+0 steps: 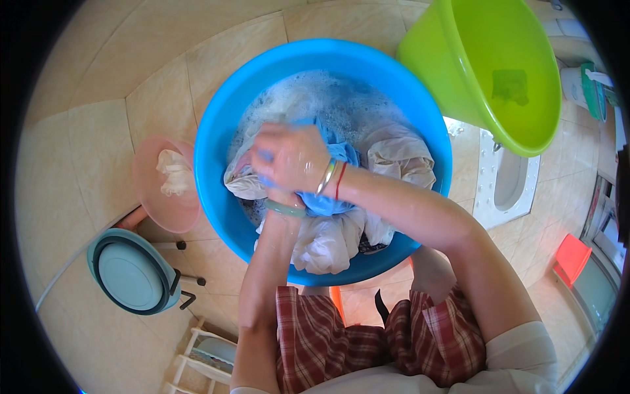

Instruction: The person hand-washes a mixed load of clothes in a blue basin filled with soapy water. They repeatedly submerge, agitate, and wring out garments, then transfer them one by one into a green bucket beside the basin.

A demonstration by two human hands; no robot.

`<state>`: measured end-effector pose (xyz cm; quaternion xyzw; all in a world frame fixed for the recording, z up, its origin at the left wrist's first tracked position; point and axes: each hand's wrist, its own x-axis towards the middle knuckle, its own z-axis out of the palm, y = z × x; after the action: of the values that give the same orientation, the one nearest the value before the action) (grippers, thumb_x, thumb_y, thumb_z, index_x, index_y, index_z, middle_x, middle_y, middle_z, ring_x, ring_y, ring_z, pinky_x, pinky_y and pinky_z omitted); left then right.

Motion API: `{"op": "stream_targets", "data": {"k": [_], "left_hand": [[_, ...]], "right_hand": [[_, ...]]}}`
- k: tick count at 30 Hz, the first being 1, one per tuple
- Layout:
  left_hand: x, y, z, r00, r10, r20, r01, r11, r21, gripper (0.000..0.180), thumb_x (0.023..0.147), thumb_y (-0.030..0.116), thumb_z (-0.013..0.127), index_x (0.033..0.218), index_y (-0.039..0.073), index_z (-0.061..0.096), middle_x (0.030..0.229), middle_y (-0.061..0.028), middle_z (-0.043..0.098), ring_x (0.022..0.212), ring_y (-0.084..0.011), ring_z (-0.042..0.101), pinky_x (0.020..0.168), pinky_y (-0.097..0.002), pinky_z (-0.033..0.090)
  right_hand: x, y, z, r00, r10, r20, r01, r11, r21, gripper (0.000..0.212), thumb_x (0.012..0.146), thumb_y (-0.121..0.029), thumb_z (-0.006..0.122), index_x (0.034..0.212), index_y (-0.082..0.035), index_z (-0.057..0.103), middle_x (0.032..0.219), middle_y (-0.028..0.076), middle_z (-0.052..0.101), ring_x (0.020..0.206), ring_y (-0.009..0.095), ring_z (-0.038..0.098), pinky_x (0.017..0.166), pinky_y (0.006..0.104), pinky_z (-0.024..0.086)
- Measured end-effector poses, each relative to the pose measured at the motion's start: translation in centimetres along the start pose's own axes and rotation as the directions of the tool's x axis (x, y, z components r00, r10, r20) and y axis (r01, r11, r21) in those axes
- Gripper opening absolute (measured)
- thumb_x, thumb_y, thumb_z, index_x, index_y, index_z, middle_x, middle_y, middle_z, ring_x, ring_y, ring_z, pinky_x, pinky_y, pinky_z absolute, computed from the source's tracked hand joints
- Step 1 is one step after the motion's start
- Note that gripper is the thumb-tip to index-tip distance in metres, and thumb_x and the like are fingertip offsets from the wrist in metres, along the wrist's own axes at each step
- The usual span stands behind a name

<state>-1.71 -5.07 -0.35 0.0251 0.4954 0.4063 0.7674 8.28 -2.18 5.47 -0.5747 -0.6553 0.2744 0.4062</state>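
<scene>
A wide blue basin [213, 141] holds foamy, soapy water [318, 88] and several pieces of wet laundry. Across the basin reaches my right hand [293, 156], its wrist in a silver bangle and a red string. Its fingers, blurred by motion, are closed on a light blue cloth [328, 205] that shows between them. Just beneath it is my left hand [282, 196], with a green bangle at the wrist; the right hand hides its fingers. Bunched white cloth [326, 248] lies nearest me, and a beige-white piece [401, 157] sits to the right.
A tilted lime-green tub [433, 59] stands at the far right beside a white squat toilet [482, 190]. On the left are a pink basin [147, 177] with a white cloth [174, 172] and a teal collapsible bucket [134, 272]. An orange-red stool [571, 259] stands farther right.
</scene>
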Motion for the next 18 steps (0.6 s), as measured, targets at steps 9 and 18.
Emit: {"op": "stream_targets", "data": {"k": [9,18], "left_hand": [[1.0,3.8,3.0,0.991,0.11,0.081,-0.121,0.983,0.139,0.05,0.098,0.026,0.056,0.138,-0.002,0.043,0.136,-0.0153,0.05,0.123,-0.0246,0.049,0.104,-0.036,0.04],[5.1,2.4,1.0,0.994,0.083,0.066,-0.099,0.953,0.288,0.059,0.094,0.016,0.061,0.145,0.0,0.035,0.14,-0.015,0.048,0.125,-0.0256,0.048,0.105,-0.037,0.039]], "right_hand": [[-2.0,14.3,-4.7,0.876,0.471,-0.109,-0.466,0.765,-0.445,0.033,0.091,-0.041,0.053,0.1,-0.012,0.065,0.101,0.016,0.065,0.097,0.035,0.063,0.078,0.0448,0.053],[-1.5,16.9,-3.2,0.915,0.383,0.125,-0.308,0.865,-0.395,0.029,0.087,-0.033,0.064,0.107,-0.011,0.063,0.111,0.018,0.062,0.096,0.037,0.063,0.08,0.0458,0.052]]}}
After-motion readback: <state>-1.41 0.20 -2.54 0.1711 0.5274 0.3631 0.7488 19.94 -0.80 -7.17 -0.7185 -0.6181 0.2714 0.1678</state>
